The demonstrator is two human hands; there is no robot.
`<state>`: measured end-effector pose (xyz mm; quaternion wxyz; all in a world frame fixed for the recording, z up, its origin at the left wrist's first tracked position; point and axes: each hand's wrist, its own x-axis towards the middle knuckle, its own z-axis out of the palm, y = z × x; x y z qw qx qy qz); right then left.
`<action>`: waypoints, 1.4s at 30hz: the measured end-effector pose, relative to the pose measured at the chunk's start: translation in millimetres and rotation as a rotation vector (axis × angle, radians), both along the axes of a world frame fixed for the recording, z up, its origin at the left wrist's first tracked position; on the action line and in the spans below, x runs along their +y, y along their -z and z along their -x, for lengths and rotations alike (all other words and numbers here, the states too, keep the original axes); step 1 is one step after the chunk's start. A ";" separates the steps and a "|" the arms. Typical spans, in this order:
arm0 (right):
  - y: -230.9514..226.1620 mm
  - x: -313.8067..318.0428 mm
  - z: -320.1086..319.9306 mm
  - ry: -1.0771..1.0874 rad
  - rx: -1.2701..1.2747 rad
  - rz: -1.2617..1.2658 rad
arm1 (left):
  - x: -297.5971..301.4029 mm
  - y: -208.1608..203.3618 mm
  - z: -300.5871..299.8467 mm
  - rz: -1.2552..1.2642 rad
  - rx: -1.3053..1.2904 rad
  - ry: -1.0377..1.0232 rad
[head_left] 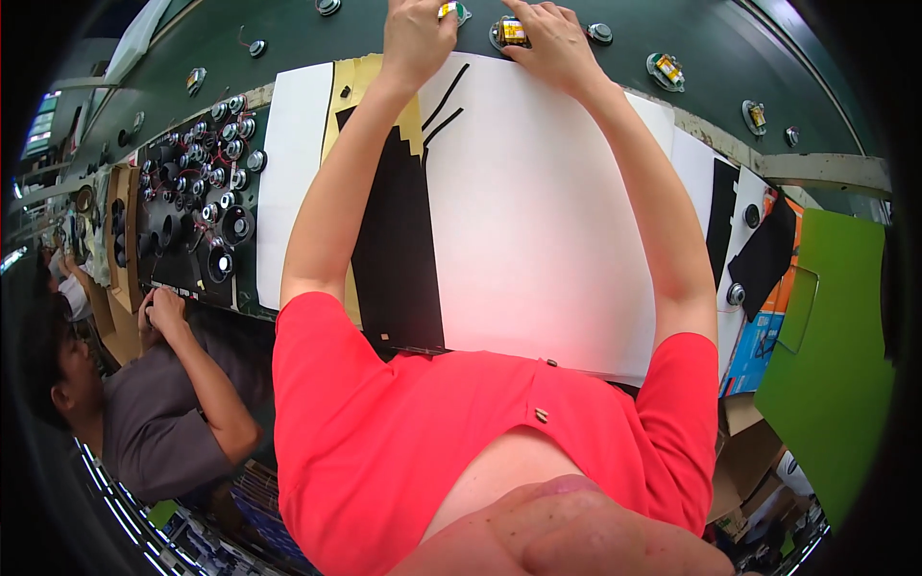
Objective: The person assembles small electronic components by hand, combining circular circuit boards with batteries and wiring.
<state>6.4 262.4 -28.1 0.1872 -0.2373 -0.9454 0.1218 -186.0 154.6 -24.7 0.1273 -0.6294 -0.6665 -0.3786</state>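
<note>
At the top of the view my left hand [415, 40] is closed, its fingers pinching the edge of a small round part with a yellow-and-white block [453, 11], cut off in part by the picture's edge. My right hand [557, 43] grips a round part with a yellow-wrapped block [513, 33], thumb at its near side and fingers over the far side. Both parts are over the dark green surface [624, 29], just beyond white sheets [538, 192]. Under my left forearm lie a black sheet [399, 240] and yellow tape strips, with two thin black strips [445, 125] beside them.
Several more round parts [666, 72] and small speakers [599, 34] sit along the green surface. Many loose speakers [219, 173] crowd a board at left, where a co-worker [163, 403] sits. At right are a black piece [765, 252] and a green panel [826, 355].
</note>
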 end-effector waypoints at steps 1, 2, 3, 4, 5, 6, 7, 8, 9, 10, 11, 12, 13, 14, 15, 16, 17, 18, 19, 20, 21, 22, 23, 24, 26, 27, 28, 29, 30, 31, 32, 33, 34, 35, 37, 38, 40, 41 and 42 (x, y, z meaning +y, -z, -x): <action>2.6 -1.4 -1.4 0.007 0.036 -0.006 | -4.0 -1.5 -5.9 -0.002 0.001 0.000; -1.5 -5.9 1.4 0.006 0.073 -0.012 | -9.9 -2.0 -7.5 0.097 -0.152 0.012; -4.4 -12.5 1.5 -0.001 0.076 -0.015 | -15.4 -2.5 -9.6 0.194 -0.307 0.027; -5.1 -23.0 -2.3 0.056 0.182 0.075 | -20.5 -2.9 -12.4 0.292 -0.462 0.045; -11.1 -33.4 -6.4 0.115 0.288 0.163 | -24.5 -6.4 -16.9 0.286 -0.459 0.045; -12.7 -40.7 -11.1 0.116 0.290 0.161 | -29.4 -9.2 -23.9 0.309 -0.716 0.175; -12.7 -47.6 -16.4 0.116 0.346 0.101 | -35.1 -11.0 -32.4 0.331 -0.972 0.309; -14.5 -57.2 -24.4 0.119 0.401 0.042 | -44.4 -19.1 -47.8 0.320 -1.074 0.391; -19.6 -69.1 -30.5 0.121 0.402 0.044 | -55.0 -20.5 -55.9 0.340 -1.129 0.413; -25.9 -82.1 -37.8 0.121 0.446 0.216 | -64.7 -23.5 -64.0 0.330 -1.174 0.415; -32.6 -95.1 -47.7 0.128 0.488 0.389 | -74.1 -28.7 -73.5 0.325 -1.221 0.422; -36.4 -105.2 -56.4 0.117 0.499 0.429 | -83.2 -34.0 -79.8 0.337 -1.221 0.427; -40.1 -112.9 -64.6 0.129 0.501 0.434 | -91.7 -39.9 -84.3 0.359 -1.207 0.439; -44.2 -120.0 -73.4 0.107 0.499 0.444 | -99.8 -43.7 -90.0 0.378 -1.193 0.451; -46.1 -127.3 -81.5 0.086 0.496 0.453 | -106.5 -44.3 -96.5 0.389 -1.193 0.455; -43.1 -135.9 -88.3 0.112 0.501 0.425 | -112.6 -44.1 -102.7 0.395 -1.207 0.473; -45.2 -143.9 -93.9 0.120 0.506 0.425 | -117.7 -45.4 -108.3 0.398 -1.218 0.493; -47.9 -152.3 -99.0 0.142 0.502 0.430 | -122.5 -46.4 -114.4 0.388 -1.246 0.484; -50.3 -160.2 -103.2 0.164 0.498 0.435 | -127.5 -47.8 -120.1 0.394 -1.241 0.488; -49.2 -166.9 -106.1 0.186 0.503 0.431 | -131.5 -46.7 -125.2 0.390 -1.262 0.480; -48.4 -172.2 -108.8 0.194 0.502 0.434 | -134.1 -44.8 -129.3 0.386 -1.283 0.471; -47.7 -176.7 -111.2 0.220 0.490 0.423 | -135.5 -41.3 -132.4 0.364 -1.310 0.496; -48.3 -181.9 -113.9 0.245 0.483 0.408 | -138.5 -40.9 -136.7 0.369 -1.308 0.499; -49.2 -186.9 -116.4 0.249 0.484 0.410 | -142.2 -40.9 -141.6 0.360 -1.346 0.489; -50.8 -196.2 -120.5 0.288 0.489 0.424 | -146.0 -36.2 -151.8 0.291 -1.487 0.496; -51.6 -200.0 -121.8 0.289 0.489 0.427 | -147.6 -33.6 -156.1 0.294 -1.488 0.494; -52.4 -203.2 -122.9 0.303 0.500 0.421 | -149.3 -31.3 -159.9 0.268 -1.555 0.516; -52.2 -204.7 -123.5 0.320 0.512 0.414 | -149.7 -29.1 -162.4 0.244 -1.621 0.540; -50.9 -205.1 -124.5 0.324 0.512 0.417 | -150.1 -27.8 -164.2 0.251 -1.597 0.541; -49.0 -205.5 -126.1 0.326 0.510 0.451 | -151.3 -28.6 -168.8 0.255 -1.598 0.540; -47.3 -205.0 -128.2 0.331 0.507 0.483 | -151.9 -31.1 -176.2 0.244 -1.519 0.467; -46.2 -205.7 -129.4 0.337 0.505 0.482 | -152.7 -32.5 -181.1 0.232 -1.439 0.395; -45.5 -207.1 -130.4 0.335 0.512 0.488 | -153.3 -31.1 -182.8 0.217 -1.451 0.417; -45.3 -208.3 -131.3 0.331 0.518 0.495 | -154.3 -32.0 -183.5 0.221 -1.455 0.419; -45.8 -208.0 -136.4 0.317 0.531 0.521 | -155.5 -35.3 -182.0 0.289 -1.392 0.427; -45.1 -208.0 -139.0 0.297 0.544 0.550 | -155.8 -35.0 -178.8 0.292 -1.397 0.425; -40.6 -202.3 -146.8 0.295 0.583 0.600 | -155.2 -33.6 -171.5 0.320 -1.328 0.526; -37.4 -201.5 -149.9 0.291 0.623 0.652 | -157.2 -33.5 -171.1 0.324 -1.337 0.520; -35.6 -202.1 -150.6 0.329 0.613 0.573 | -158.9 -34.0 -170.8 0.323 -1.325 0.523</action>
